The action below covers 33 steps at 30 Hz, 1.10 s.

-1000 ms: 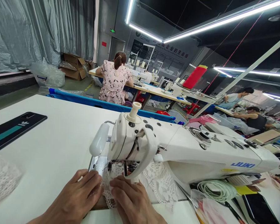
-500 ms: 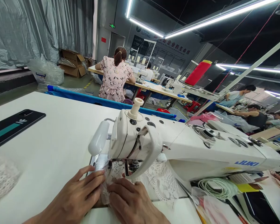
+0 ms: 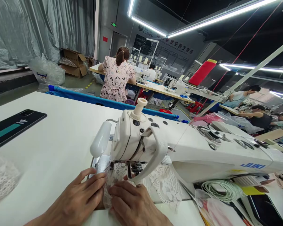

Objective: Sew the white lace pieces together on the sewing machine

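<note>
White lace fabric (image 3: pixel 168 185) lies under the needle area of a white sewing machine (image 3: pixel 191 150) and spreads out to the right. My left hand (image 3: pixel 82 194) is at the lace's left edge, its fingers bent and fingertips pressing the cloth beside the metal plate. Close by on the right, my right hand (image 3: pixel 134 201) has its fingers curled together over the lace, just in front of the presser foot. Its thumb side reaches under the machine's curved white guard (image 3: pixel 157 153). Palms and the cloth beneath them are hidden.
A black phone (image 3: pixel 19 125) and more lace (image 3: pixel 2 179) lie on the left of the table. To the right are scissors (image 3: pixel 187 190), a coil of pale cord (image 3: pixel 223 190) and another phone (image 3: pixel 265 208). A person (image 3: pixel 118 75) sits at a machine ahead.
The view has shifted very slightly, so the machine sits a little further right. Both hands keep nearly the same place on the lace.
</note>
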{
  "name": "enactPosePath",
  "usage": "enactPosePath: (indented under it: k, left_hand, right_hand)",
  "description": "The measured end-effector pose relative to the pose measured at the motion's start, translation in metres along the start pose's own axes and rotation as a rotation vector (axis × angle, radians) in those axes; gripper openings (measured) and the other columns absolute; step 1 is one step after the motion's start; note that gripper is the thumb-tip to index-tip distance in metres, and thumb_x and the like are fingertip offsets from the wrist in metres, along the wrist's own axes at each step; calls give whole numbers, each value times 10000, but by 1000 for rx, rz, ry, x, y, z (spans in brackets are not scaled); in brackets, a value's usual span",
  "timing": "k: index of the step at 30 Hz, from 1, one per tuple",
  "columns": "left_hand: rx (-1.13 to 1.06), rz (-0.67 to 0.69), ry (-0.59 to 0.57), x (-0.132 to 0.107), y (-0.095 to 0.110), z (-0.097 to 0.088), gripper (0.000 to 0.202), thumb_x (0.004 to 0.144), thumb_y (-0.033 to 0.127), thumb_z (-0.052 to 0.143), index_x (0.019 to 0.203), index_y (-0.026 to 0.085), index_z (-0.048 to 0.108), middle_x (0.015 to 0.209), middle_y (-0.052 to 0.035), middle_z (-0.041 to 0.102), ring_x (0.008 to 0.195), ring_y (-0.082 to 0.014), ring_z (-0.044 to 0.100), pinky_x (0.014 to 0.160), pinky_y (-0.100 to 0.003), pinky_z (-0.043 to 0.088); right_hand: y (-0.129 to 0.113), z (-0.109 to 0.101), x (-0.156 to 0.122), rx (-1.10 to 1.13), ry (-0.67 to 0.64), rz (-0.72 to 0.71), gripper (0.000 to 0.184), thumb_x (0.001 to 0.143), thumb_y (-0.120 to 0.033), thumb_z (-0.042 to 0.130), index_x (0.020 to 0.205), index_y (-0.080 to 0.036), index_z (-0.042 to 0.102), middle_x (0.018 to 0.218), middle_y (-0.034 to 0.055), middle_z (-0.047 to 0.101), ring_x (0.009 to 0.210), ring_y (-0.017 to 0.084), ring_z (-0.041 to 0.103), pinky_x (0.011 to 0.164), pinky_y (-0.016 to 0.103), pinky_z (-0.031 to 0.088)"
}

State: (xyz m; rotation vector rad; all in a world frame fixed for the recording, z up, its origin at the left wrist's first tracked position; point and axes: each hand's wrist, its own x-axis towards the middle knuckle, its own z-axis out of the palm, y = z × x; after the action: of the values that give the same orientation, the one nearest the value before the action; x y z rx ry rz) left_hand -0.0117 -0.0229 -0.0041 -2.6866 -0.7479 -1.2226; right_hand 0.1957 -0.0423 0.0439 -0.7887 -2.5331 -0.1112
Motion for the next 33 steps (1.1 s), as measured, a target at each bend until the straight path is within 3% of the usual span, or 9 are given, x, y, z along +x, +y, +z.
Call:
enactPosePath:
  k: [6,11,17,30,33]
  left_hand:
    - [47,13,9,4,-3,0,403,964,65,273,872,148,657,915,-74,709,993,-188,626,962,-367,357]
    - [82,41,42,5,-4,-1,375,949,59,304,842,164,648,889,-60,710,940,-180,638,943,-356,365]
    - [2,27,-10,2,-5,-4,381,992,134,288,904,145,658,959,-78,708,1044,-186,609,1003,-358,332]
    - [-71,-23,-47,7,-2,-12,358,959,75,298,927,162,644,920,-51,704,1026,-172,608,1022,-346,314]
    - [-117,-71,-75,10,-3,-14,381,945,59,270,1053,159,621,900,-40,692,1017,-164,607,1024,-332,289]
  right_hand:
    - [3,10,-1,-23,92,-43,370,1014,-368,346,809,-162,576,933,20,716,820,127,641,627,281,434]
    - [4,9,2,-44,146,-53,403,1035,-330,278,788,-170,552,893,-23,715,783,110,638,647,271,421]
    - [2,4,4,57,52,-22,536,1004,-501,173,904,-156,571,852,28,702,793,144,634,686,290,432]
    - [2,7,3,88,78,-10,583,970,-566,194,997,-141,593,934,63,708,809,165,635,716,298,462]
    - [1,7,3,70,102,-4,610,982,-551,142,984,-150,602,933,47,719,787,160,639,688,296,456]
